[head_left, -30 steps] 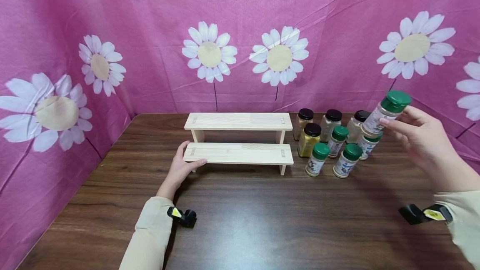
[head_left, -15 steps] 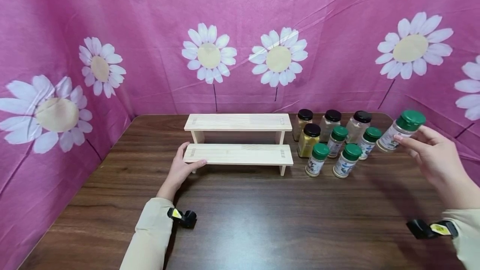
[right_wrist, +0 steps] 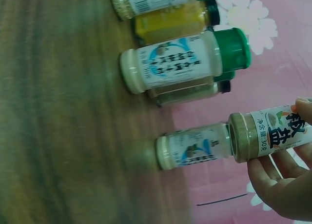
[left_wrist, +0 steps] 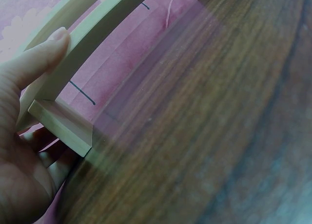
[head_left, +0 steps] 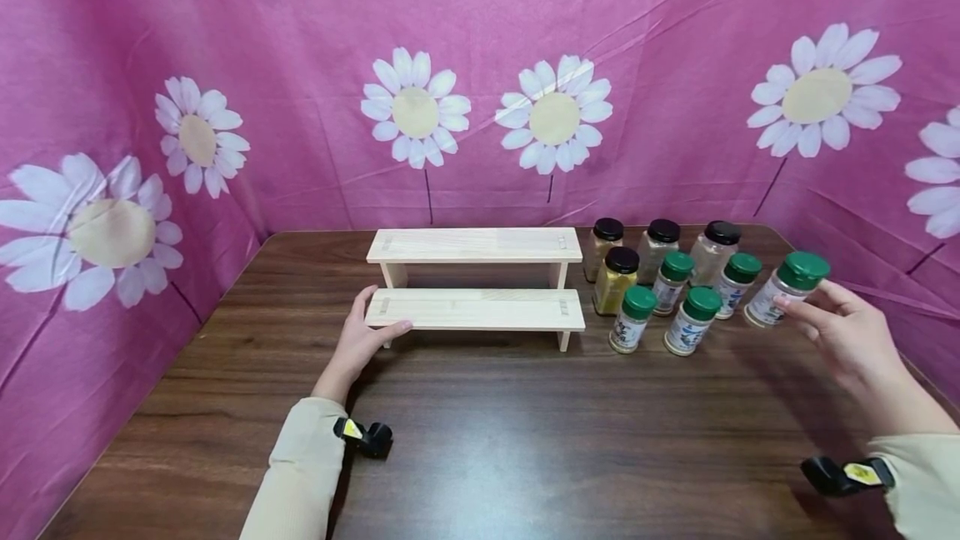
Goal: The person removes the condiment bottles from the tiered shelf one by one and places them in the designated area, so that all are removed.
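My left hand [head_left: 354, 342] grips the left end of the lower step of a two-tier light wood shelf rack [head_left: 472, 309]. In the left wrist view, the thumb lies along the step's front edge, with the other fingers around the end leg [left_wrist: 63, 126], partly hidden. At the far right, my right hand [head_left: 855, 342] holds a green-capped spice jar [head_left: 776, 294] between thumb and fingers. The right wrist view shows this jar's base above the table, with brownish powder inside. Left of it stand several green-capped spice jars [head_left: 688, 332] and several black-capped ones [head_left: 617, 286].
Everything stands on a dark wood-grain table [head_left: 480, 440]. A pink cloth [head_left: 480, 7] with large white daisies hangs behind it and along both sides. The black-capped jars stand mostly behind the green-capped ones, close to the rack's right end.
The right hand has lowered the green-capped jar from above the other jars, moving it right and then slightly back left. My left hand and the rack stay in place.
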Demonstrator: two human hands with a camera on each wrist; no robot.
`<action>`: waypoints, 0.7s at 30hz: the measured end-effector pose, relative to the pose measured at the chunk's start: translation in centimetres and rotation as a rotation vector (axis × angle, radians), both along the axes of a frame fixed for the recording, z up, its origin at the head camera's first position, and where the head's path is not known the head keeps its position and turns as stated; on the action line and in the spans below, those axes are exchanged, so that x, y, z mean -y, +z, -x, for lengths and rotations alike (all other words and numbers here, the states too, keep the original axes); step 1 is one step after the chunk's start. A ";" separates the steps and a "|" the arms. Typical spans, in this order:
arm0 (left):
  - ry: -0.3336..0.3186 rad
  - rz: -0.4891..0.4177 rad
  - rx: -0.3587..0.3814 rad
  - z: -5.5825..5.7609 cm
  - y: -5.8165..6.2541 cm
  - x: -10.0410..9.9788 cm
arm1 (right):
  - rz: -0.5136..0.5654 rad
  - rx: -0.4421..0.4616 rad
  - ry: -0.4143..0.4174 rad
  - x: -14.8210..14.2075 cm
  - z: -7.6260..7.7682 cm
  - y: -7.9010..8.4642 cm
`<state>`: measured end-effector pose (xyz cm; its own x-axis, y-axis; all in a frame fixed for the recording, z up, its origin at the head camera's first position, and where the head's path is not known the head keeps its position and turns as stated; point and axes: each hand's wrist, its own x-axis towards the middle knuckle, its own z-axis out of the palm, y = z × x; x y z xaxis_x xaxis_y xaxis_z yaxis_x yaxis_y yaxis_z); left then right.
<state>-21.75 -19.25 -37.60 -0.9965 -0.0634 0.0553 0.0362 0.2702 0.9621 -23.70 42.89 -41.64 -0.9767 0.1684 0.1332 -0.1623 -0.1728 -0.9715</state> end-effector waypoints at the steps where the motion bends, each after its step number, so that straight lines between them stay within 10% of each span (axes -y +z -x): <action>1: -0.002 -0.002 -0.001 0.1 -0.1 0.1 | 0.010 0.006 0.006 0.3 -0.2 0.0; 21: 0.006 0.017 -0.019 1.6 -2.5 0.9 | 0.141 0.048 0.021 7.4 -5.3 3.8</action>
